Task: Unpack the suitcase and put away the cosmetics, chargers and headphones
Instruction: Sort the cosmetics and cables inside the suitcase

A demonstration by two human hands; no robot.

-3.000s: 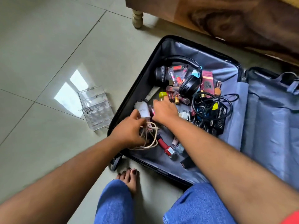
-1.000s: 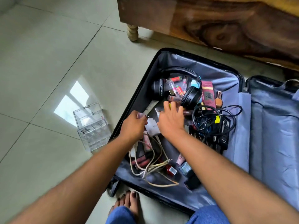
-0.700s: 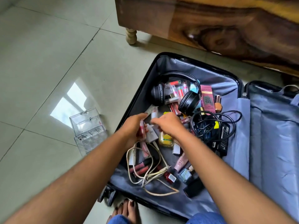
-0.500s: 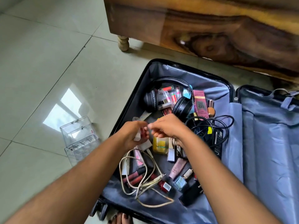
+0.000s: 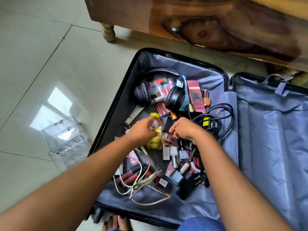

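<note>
Nearly everything remains inside the open suitcase [image 5: 216, 77], beside an unfilled clear organiser [image 5: 66, 144].

Headphones [image 5: 160, 92], black charger cables [image 5: 215, 120] and scattered cosmetics [image 5: 176, 165] lie unpacked; left hand [image 5: 141, 130] pinches small blurred cosmetics, right hand [image 5: 185, 129] curls close by, grip unclear.

The suitcase [image 5: 215, 75] lies open on the floor [image 5: 50, 64], its lid half [image 5: 275, 130] to the right, a wooden bed [image 5: 200, 22] behind it. A clear organiser [image 5: 66, 145] stands on the floor just left of the suitcase. Inside, headphones [image 5: 173, 97] lie at the back with small tubes [image 5: 160, 87] between the earcups; a boxed cream [image 5: 195, 95] lies just right of them. A cable bundle [image 5: 215, 120] sits at the right side. Both hands meet mid-case, left hand [image 5: 143, 130] beside right hand [image 5: 186, 129], above a jar [image 5: 155, 142]. A loose cable [image 5: 141, 180] sprawls at the front left, nail polish bottles [image 5: 176, 175] to its right. A foot [image 5: 116, 224] rests before the suitcase.
</note>
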